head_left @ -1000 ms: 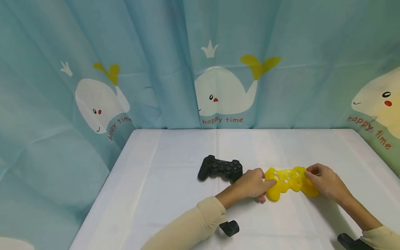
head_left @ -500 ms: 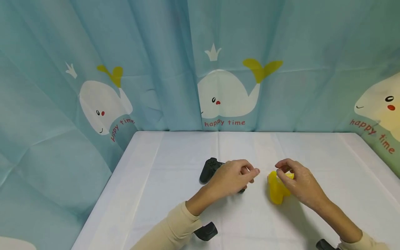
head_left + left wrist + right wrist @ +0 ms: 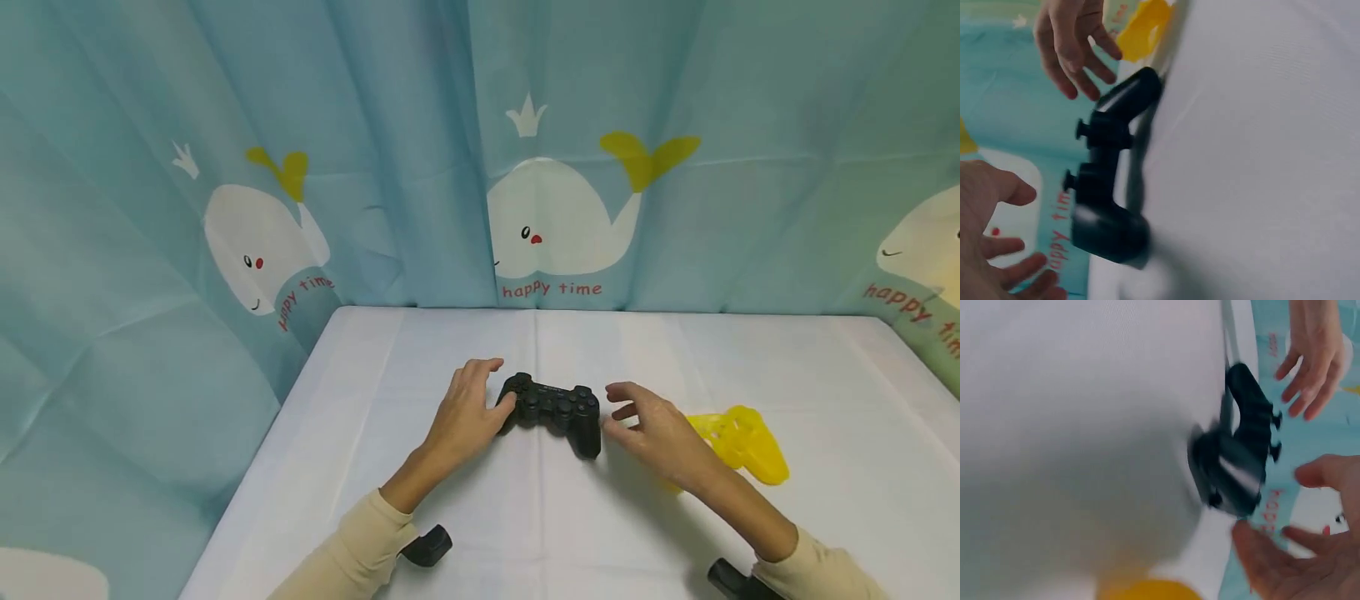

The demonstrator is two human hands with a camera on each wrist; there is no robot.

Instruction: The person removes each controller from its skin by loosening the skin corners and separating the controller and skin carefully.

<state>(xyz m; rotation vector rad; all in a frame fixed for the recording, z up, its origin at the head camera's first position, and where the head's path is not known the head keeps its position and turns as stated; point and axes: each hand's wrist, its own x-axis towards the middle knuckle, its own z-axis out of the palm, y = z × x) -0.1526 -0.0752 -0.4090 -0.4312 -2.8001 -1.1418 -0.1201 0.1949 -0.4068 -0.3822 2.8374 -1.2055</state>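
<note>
A black game controller point(image 3: 553, 407) lies on the white-covered table between the two hands. My left hand point(image 3: 467, 410) is at its left grip, thumb and fingers spread apart; in the left wrist view a gap shows between that hand point(image 3: 997, 231) and the controller point(image 3: 1107, 169). My right hand point(image 3: 654, 429) hovers by the right grip, fingers loosely bent with nothing between them. In the right wrist view its fingertips come close to the controller's end point(image 3: 1229, 469). Behind the right forearm lies a yellow silicone controller cover point(image 3: 750, 446), partly hidden by that arm.
The white cloth point(image 3: 420, 350) covers the tabletop. A blue curtain point(image 3: 405, 167) printed with whales hangs along the back and left side. Black wrist-camera mounts point(image 3: 427, 546) stick out under both sleeves, close over the table.
Both hands have let go of the yellow cover and moved left, to either side of the black controller. The cover stays on the table.
</note>
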